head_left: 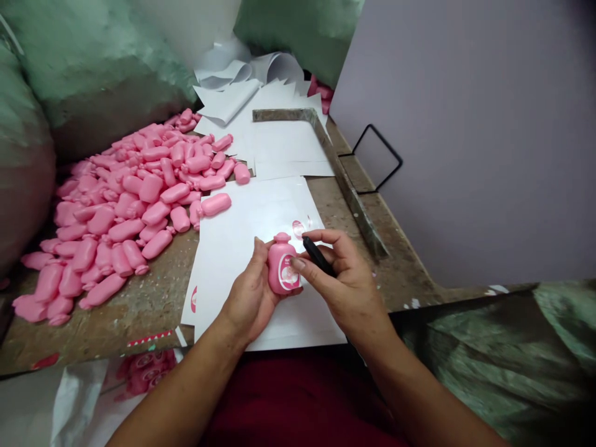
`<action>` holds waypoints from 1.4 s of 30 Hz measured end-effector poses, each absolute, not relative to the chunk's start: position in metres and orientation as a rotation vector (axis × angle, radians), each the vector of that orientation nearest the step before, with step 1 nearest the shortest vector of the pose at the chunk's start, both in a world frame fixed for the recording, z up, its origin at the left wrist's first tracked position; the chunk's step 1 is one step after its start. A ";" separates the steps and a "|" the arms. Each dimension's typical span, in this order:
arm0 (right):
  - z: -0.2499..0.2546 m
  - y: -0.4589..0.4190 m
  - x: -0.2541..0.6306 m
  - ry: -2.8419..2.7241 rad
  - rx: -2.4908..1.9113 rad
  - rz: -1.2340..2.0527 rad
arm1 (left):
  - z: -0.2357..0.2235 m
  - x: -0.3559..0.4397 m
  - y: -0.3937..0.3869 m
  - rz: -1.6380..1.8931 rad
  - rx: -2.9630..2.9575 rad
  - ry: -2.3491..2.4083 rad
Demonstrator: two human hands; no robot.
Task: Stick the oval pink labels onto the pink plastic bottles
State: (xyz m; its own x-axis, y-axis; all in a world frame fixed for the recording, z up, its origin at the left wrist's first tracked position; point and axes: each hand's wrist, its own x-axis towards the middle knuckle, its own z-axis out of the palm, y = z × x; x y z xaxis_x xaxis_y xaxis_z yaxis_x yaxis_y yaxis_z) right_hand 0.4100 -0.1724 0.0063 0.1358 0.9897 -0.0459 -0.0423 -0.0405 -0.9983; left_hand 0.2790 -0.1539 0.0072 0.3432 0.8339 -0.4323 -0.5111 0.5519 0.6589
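Upright in my left hand (251,298) is a small pink plastic bottle (276,261), its capless neck pointing away from me. An oval label (289,273) with a white border covers the bottle's front. My right hand (347,276) has a black pen-like tool (319,254) tucked in its fingers, its kind not clear. The right thumb presses on the label's upper edge. Beneath both hands lie white label sheets (251,217), with a pink oval sticker (298,229) showing just beyond the bottle.
A large heap of unlabelled pink bottles (135,192) covers the table's left side. An L-shaped metal bar (344,174) lies at the right, beside a black wire handle (377,158) on a pale panel (488,143). Labelled bottles (149,369) sit in a bag below the front edge.
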 end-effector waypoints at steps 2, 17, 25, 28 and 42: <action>0.006 -0.172 0.410 -1.072 -1.274 1.142 | 0.006 0.280 -0.154 0.912 0.474 0.825; -0.003 -0.169 0.408 -1.064 -1.299 1.149 | -0.001 0.278 -0.156 0.926 0.489 0.794; -0.006 -0.166 0.407 -1.083 -1.307 1.154 | -0.001 0.279 -0.156 0.931 0.497 0.836; -0.007 -0.166 0.407 -1.100 -1.318 1.138 | -0.002 0.279 -0.157 0.936 0.505 0.834; -0.003 -0.165 0.408 -1.242 -1.390 1.011 | 0.001 0.278 -0.159 0.938 0.632 0.831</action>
